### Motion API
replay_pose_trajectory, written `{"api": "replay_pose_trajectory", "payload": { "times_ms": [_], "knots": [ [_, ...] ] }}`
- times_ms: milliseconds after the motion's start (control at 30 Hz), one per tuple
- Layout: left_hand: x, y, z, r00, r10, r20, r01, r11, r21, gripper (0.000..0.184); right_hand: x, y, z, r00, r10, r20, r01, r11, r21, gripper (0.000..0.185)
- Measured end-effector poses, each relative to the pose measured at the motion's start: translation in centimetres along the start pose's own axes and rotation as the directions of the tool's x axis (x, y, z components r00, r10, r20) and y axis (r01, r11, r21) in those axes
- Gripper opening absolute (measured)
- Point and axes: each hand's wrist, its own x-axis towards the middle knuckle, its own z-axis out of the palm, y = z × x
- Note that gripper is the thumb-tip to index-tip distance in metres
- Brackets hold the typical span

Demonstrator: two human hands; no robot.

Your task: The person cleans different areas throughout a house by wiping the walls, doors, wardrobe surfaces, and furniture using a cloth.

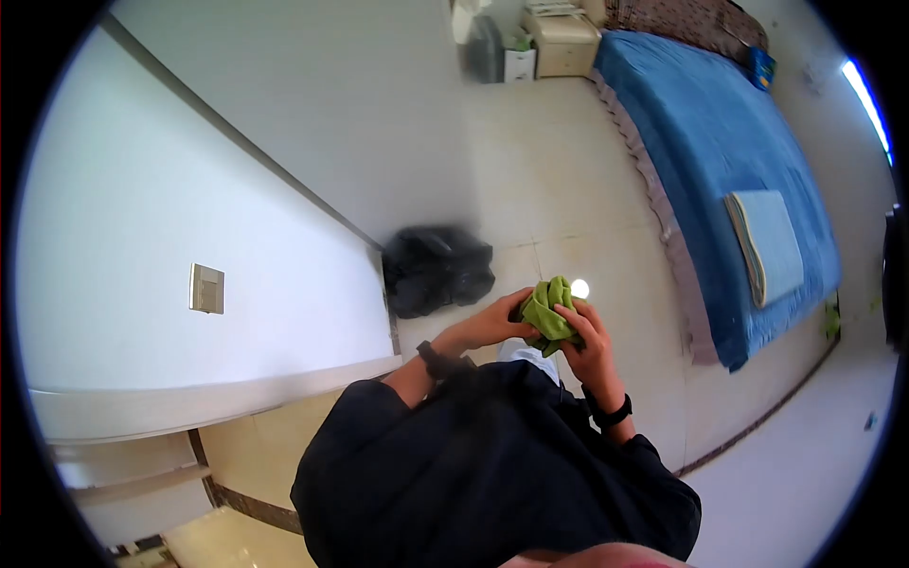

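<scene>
A crumpled green cloth (549,315) is bunched up between my two hands, in front of my dark shirt. My left hand (499,320) grips its left side, with the fingers partly hidden behind the folds. On the right side, my right hand (589,343) has its fingers bent over the cloth. Both wrists wear black bands. Below the cloth, a bit of something white shows near the floor.
A black plastic bag (437,270) lies on the tiled floor (530,170) beside the white wall (123,237). At the right stands a bed with a blue cover (701,142) and a folded light-blue blanket (772,241). A cream nightstand (565,45) is at the back.
</scene>
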Motion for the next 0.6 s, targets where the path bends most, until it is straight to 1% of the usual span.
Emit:
{"api": "replay_pose_trajectory", "payload": {
  "times_ms": [67, 100, 167, 200, 267, 300, 367, 467, 600],
  "knots": [
    [2.3, 1.2, -1.9, 0.991, 0.045, -0.129, -0.039, 0.998, 0.05, 0.068, 4.1, 1.7, 0.5, 0.999, 0.022, -0.027, -0.019, 0.996, 0.086, 0.06],
    [3.2, 1.8, -2.8, 0.981, 0.055, -0.184, -0.052, 0.998, 0.024, 0.067, 6.0, 2.4, 0.7, 0.999, 0.039, -0.038, -0.033, 0.991, 0.128, 0.062],
    [5.1, 3.4, -4.8, 0.954, 0.077, -0.288, -0.086, 0.996, -0.019, 0.064, 10.0, 3.5, 0.7, 0.996, 0.09, -0.004, -0.088, 0.983, 0.162, 0.065],
    [6.0, 4.3, -5.7, 0.929, 0.143, -0.342, -0.113, 0.988, 0.107, 0.064, 12.1, 4.1, 0.7, 0.994, 0.112, 0.011, -0.112, 0.978, 0.177, 0.066],
    [7.1, 6.0, -7.1, 0.859, 0.285, -0.425, -0.133, 0.927, 0.352, 0.063, 16.2, 5.6, 1.0, 0.996, -0.065, 0.053, 0.059, 0.991, 0.117, 0.068],
    [7.5, 7.1, -7.7, 0.826, 0.358, -0.436, -0.158, 0.889, 0.43, 0.064, 17.9, 6.1, 1.2, 0.985, -0.152, 0.081, 0.144, 0.985, 0.092, 0.069],
    [7.8, 9.0, -8.9, 0.746, 0.497, -0.443, -0.189, 0.796, 0.575, 0.066, 20.9, 6.2, 1.9, 0.971, -0.189, 0.145, 0.17, 0.976, 0.133, 0.072],
    [7.6, 11.2, -11.5, 0.654, 0.603, -0.458, -0.102, 0.67, 0.736, 0.069, 25.3, 5.8, 3.2, 0.928, -0.282, 0.241, 0.241, 0.952, 0.186, 0.076],
    [7.3, 12.8, -15.6, 0.549, 0.75, -0.368, -0.076, 0.484, 0.872, 0.072, 30.0, 4.4, 4.5, 0.854, -0.418, 0.31, 0.341, 0.9, 0.272, 0.083]
  ]
}}
